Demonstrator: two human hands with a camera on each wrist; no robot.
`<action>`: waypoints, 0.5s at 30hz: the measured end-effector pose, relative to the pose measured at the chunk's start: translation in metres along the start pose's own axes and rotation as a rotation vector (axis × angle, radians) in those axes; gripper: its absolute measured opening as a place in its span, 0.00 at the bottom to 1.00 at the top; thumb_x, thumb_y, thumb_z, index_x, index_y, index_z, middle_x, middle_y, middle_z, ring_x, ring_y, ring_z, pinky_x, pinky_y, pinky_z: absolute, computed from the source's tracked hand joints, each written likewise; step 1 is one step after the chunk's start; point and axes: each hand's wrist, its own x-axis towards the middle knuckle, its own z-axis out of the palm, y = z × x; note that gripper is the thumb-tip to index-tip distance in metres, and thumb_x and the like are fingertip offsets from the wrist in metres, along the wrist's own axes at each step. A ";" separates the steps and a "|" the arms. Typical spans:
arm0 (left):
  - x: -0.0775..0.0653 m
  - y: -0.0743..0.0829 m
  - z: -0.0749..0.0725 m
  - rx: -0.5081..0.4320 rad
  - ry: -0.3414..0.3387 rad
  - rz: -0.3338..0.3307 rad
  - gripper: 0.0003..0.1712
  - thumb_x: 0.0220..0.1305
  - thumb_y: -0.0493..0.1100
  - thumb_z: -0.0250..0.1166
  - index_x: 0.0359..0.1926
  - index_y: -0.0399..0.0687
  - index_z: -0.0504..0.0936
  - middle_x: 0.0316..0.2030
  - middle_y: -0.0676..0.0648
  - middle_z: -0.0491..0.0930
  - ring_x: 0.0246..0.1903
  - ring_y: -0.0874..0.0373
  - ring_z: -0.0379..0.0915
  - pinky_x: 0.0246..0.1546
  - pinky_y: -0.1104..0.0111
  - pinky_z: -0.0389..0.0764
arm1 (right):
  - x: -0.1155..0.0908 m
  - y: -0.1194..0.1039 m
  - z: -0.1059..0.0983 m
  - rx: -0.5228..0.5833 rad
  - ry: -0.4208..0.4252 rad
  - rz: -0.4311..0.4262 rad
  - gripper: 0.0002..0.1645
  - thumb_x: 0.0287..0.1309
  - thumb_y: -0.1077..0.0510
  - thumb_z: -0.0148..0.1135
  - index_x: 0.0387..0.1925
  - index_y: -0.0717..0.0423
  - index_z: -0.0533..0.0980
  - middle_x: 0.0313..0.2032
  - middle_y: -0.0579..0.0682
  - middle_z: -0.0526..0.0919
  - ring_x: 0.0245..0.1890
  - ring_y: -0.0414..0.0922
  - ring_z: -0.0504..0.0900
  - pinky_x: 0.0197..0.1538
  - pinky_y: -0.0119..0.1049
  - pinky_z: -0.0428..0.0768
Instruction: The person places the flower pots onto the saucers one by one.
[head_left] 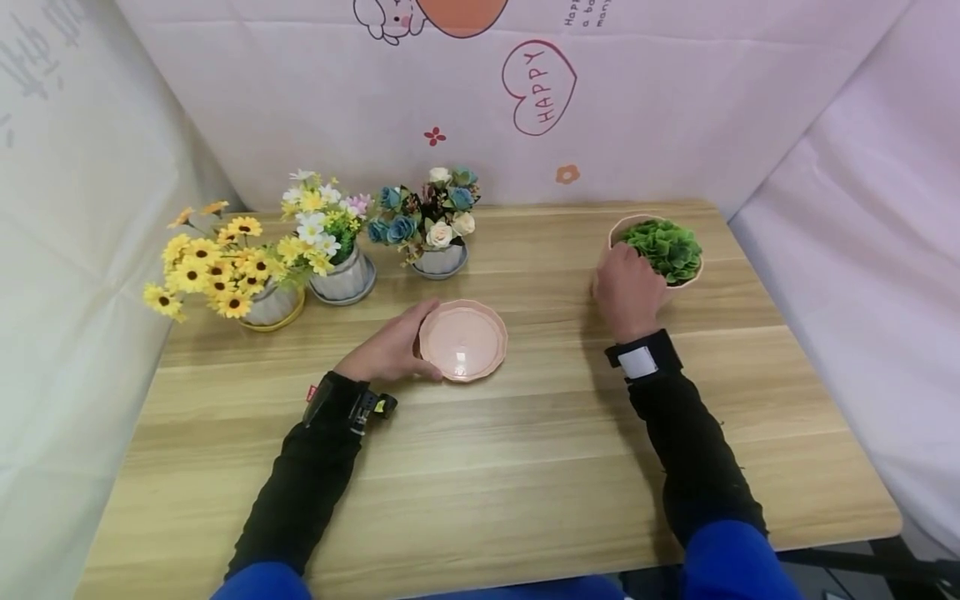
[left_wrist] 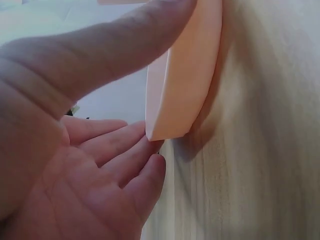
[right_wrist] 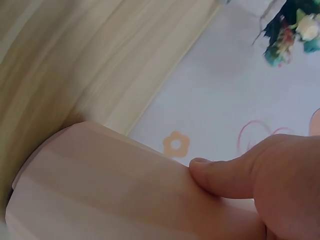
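A round pink plant saucer (head_left: 463, 341) with a scalloped rim lies near the middle of the table. My left hand (head_left: 392, 343) holds its left side, the thumb at the near edge and the fingers at the far edge. In the left wrist view the thumb overlaps the saucer's wall (left_wrist: 192, 85), and fingertips meet the rim. To the right, a pink flower pot (head_left: 611, 237) holds a leafy green plant (head_left: 663, 250). My right hand (head_left: 632, 290) grips the pot's left rim. The right wrist view shows the thumb against the pot's faceted outside (right_wrist: 115, 185); the other fingers are hidden.
Along the back left stand a pot of yellow flowers (head_left: 217, 271), a pot of white and yellow flowers (head_left: 322, 221) and a pot of blue and cream roses (head_left: 431, 212). A printed white cloth (head_left: 660, 108) hangs behind the wooden table (head_left: 510, 475).
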 end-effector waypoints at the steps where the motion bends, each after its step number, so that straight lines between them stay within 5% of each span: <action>1: 0.000 0.000 0.000 -0.002 -0.003 0.000 0.69 0.50 0.42 0.86 0.82 0.34 0.50 0.80 0.31 0.57 0.81 0.37 0.54 0.82 0.45 0.58 | -0.002 -0.003 0.000 0.004 0.012 -0.019 0.25 0.82 0.57 0.42 0.28 0.68 0.71 0.21 0.64 0.75 0.20 0.66 0.78 0.19 0.60 0.74; 10: 0.001 -0.003 -0.002 -0.023 -0.009 0.000 0.70 0.48 0.41 0.87 0.82 0.35 0.50 0.80 0.32 0.57 0.80 0.38 0.55 0.83 0.46 0.58 | -0.019 -0.028 -0.009 -0.010 0.083 -0.197 0.16 0.74 0.65 0.50 0.26 0.65 0.70 0.19 0.60 0.72 0.17 0.61 0.75 0.15 0.44 0.57; 15: 0.001 -0.005 -0.002 -0.046 -0.020 -0.002 0.71 0.49 0.42 0.87 0.83 0.35 0.49 0.81 0.32 0.56 0.81 0.39 0.54 0.83 0.47 0.58 | -0.029 -0.043 -0.014 0.003 0.049 -0.237 0.16 0.75 0.64 0.48 0.28 0.65 0.71 0.20 0.59 0.72 0.18 0.59 0.76 0.15 0.46 0.63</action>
